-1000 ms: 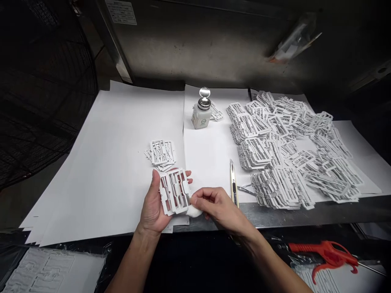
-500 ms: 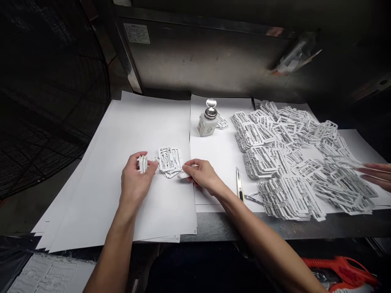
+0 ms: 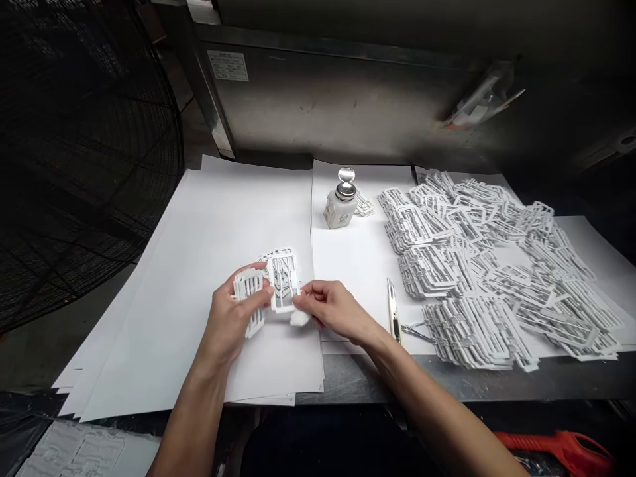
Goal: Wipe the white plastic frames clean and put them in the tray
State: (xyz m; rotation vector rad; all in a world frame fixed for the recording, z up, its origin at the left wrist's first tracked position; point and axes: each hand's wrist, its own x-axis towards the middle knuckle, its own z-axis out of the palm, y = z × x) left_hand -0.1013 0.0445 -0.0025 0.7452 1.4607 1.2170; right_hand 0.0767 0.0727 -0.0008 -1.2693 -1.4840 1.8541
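Several white plastic frames (image 3: 249,285) are gripped as a small stack in my left hand (image 3: 231,311), thumb across their face. My right hand (image 3: 332,308) pinches the right edge of a single white frame (image 3: 283,306), whose left side is beside my left fingertips. A small white wad (image 3: 299,318), like cotton or cloth, sticks out under my right fingers. Behind the held frame, a little pile of frames (image 3: 278,253) lies on the white paper, partly covered.
A pump bottle (image 3: 340,207) with its metal lid up stands at the back. A utility knife (image 3: 394,310) and a thin metal tool (image 3: 417,332) lie by heaps of white frames (image 3: 467,324). A large fan (image 3: 99,165) stands left; an orange-handled tool (image 3: 556,450) sits lower right.
My left hand has turned its stack and come right and slightly down. A frame from the pile is now raised in my right hand. Another person's hand at the right edge is gone.
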